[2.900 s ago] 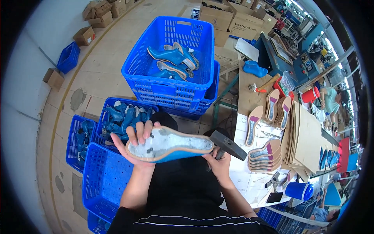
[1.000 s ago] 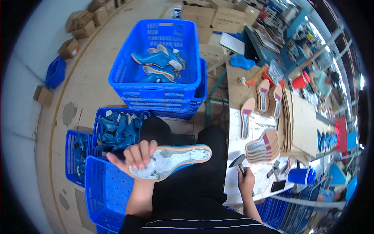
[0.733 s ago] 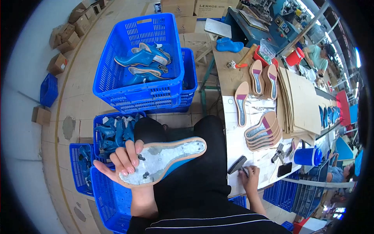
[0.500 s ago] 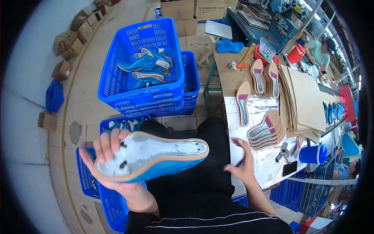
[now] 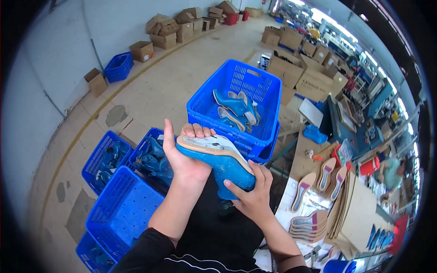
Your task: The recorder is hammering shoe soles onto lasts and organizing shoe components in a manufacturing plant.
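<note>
A blue shoe last (image 5: 217,164) with a tan-edged insole on its sole is held tilted in front of me, the sole turned up and away. My left hand (image 5: 187,159) is closed on the toe end, several fingertips curled over the sole's edge. At the heel end my right hand (image 5: 255,193) grips the last, thumb on the near side and fingers along the far side. Just beyond them, a large blue crate (image 5: 200,119) holds several blue lasts with insoles (image 5: 232,105).
At the left stand more blue crates (image 5: 101,214), some with blue lasts (image 5: 152,157) in them. On the right, a worktable (image 5: 284,200) bears loose insoles (image 5: 302,191), a blue last (image 5: 315,134) and stacked brown boards (image 5: 359,202). Cardboard boxes (image 5: 164,41) line the wall.
My right hand has left the table side and taken hold of the heel end. The last has tilted, showing more of its blue side. My view has swung left.
</note>
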Demonstrator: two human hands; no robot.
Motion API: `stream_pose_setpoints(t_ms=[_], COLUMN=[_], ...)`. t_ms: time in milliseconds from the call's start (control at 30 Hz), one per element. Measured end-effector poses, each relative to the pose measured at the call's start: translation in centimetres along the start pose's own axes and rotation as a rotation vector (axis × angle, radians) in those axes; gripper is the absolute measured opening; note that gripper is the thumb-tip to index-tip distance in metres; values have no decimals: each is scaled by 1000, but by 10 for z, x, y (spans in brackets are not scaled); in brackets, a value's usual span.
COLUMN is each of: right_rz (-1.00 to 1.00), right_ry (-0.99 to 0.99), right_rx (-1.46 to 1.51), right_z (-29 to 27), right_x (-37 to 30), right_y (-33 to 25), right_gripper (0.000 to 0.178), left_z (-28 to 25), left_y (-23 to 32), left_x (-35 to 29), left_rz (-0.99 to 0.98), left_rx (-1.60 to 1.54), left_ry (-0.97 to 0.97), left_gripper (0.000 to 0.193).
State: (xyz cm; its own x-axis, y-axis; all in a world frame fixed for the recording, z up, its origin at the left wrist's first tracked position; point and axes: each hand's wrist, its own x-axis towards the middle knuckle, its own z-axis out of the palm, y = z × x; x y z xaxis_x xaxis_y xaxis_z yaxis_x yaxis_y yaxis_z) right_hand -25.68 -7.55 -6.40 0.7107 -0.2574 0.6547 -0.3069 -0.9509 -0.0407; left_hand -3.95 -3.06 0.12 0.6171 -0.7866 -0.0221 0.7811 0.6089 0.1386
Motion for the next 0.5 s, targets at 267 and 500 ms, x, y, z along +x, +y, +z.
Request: stream_pose_setpoints(t_ms=[267,500], right_rz=[359,1077], right_ry=[-157,-343], right_rx=[628,1218], right_z=[-10,80], right_x=[63,138], right_y=[26,158], right_gripper=[97,87], left_z=[-72,-336], left_y=[33,144], left_x=[3,-88], left_rz=[266,392], left_rx=[743,1379], left_ry=[21,529], left_gripper=[48,27])
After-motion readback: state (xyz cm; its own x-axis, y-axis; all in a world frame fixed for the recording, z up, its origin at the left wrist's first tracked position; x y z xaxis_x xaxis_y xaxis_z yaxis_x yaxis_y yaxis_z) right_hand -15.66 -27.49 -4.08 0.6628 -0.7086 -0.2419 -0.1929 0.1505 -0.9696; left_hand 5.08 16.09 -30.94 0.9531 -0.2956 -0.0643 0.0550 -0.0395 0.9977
